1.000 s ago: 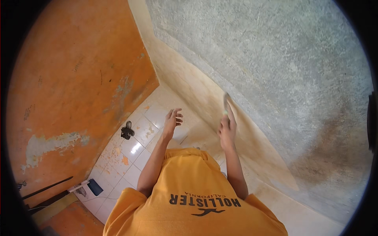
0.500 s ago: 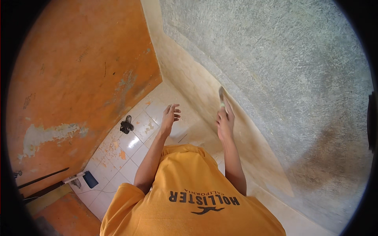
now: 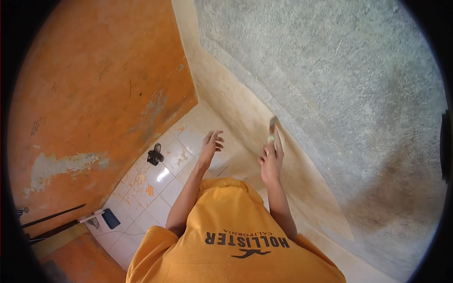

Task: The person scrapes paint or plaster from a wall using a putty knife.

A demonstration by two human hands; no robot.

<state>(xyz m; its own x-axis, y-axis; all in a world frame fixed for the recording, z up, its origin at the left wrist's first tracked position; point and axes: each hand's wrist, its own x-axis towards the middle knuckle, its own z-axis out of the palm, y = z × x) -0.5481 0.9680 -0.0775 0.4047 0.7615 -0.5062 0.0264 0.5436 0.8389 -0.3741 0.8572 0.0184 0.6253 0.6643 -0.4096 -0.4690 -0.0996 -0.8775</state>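
Observation:
In my right hand is a scraper with a flat metal blade and a pale greenish handle. My fingers wrap round the handle, and the forefinger lies stretched along it. The blade is at the border between the rough grey wall surface and the smoother beige band below it. Whether its edge touches the wall is hard to make out. My left hand hangs in the air left of the scraper, empty, its fingers loosely bent and apart.
An orange wall with a peeled patch meets the beige band at a corner. On the white tiled floor lie paint flakes, a dark object and a dark blue dustpan-like piece. A thin cable runs nearby.
My right hand has brought the scraper a little nearer to me along the grey border. The whole view has shifted slightly. My left hand stays empty, with its fingers bent a bit differently.

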